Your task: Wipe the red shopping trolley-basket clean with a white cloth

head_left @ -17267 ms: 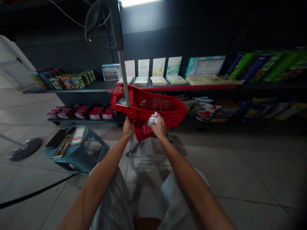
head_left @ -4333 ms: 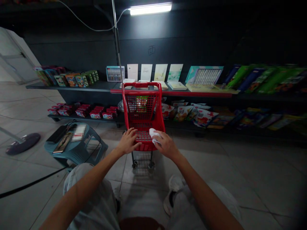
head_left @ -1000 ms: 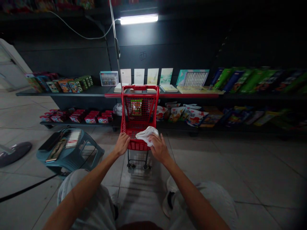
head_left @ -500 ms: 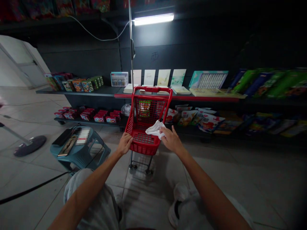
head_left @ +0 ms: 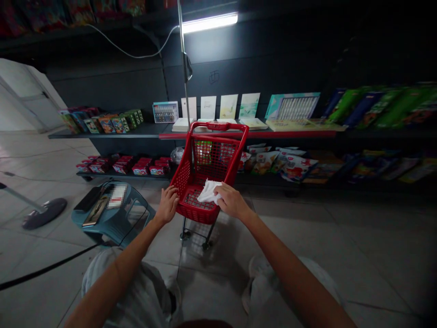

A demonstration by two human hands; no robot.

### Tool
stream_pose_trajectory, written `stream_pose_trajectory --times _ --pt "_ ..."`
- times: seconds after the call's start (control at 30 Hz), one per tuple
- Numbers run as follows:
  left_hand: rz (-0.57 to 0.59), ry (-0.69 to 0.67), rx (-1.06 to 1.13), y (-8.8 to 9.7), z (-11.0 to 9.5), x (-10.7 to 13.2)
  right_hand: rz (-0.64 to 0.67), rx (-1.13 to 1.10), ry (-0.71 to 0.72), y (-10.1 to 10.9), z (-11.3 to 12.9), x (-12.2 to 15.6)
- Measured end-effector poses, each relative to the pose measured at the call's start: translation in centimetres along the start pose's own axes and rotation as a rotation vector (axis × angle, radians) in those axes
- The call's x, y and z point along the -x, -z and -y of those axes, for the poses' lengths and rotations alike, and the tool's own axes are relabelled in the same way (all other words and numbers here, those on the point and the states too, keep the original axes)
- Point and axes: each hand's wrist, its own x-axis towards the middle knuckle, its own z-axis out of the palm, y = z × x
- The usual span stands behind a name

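Note:
A small red shopping cart (head_left: 199, 215) with plastic grid walls stands on the floor in front of me. My left hand (head_left: 167, 204) has its fingers curled over the rim at the near left corner; the thumb is hard to make out. Between the fingers of my right hand (head_left: 233, 200) is a bunched white cloth (head_left: 208, 191). It lies against the near right part of the basket, over the grid floor. The right hand hides part of the cloth and of the rim.
Left of the cart, a blue-grey plastic stool (head_left: 118, 223) carries dark flat items and a cable. Behind it, shelves (head_left: 143, 132) hold boxes, upright cards and snack bags (head_left: 297, 167). A thin metal pole (head_left: 185, 68) rises behind the cart. A round stand base (head_left: 46, 213) sits far left.
My right hand has moved left with the cloth, further in over the basket. My left hand has shifted left and up along the rim. The cart has turned slightly.

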Motion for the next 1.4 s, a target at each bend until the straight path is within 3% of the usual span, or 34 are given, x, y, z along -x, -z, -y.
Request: stream_pose_trajectory --times 0.13,0.3,0.5,0.73,1.03,1.2,1.3,1.4 --pt "-0.037 0.011 -0.062 -0.5 -0.5 0.3 -0.049 -0.026 0.01 -0.3 0.5 0.6" --pt "-0.068 -0.028 0.023 -1.4 -0.9 0.3 0.039 -0.094 0.159 -1.3 3.1 1.4" --pt "-0.1 -0.028 0.072 -1.3 -0.3 0.2 0.037 -0.12 0.195 -2.5 4.7 1.9" --pt "0.089 -0.101 0.083 1.2 2.0 -1.2 0.049 -0.104 0.218 -3.4 5.6 1.8" --pt "0.237 -0.155 0.018 3.8 6.1 -3.7 0.147 -0.031 0.306 -4.6 8.0 0.5" --pt "0.262 -0.167 -0.027 3.9 7.9 -4.9 0.124 -0.027 0.325 -4.3 7.4 -0.7" --pt "0.251 -0.082 -0.069 3.5 8.2 -5.5 0.06 -0.052 0.25 -3.1 5.4 -1.3" --pt "0.199 0.039 -0.129 3.3 7.2 -5.8 -0.028 -0.064 0.134 -1.7 2.6 -1.5"
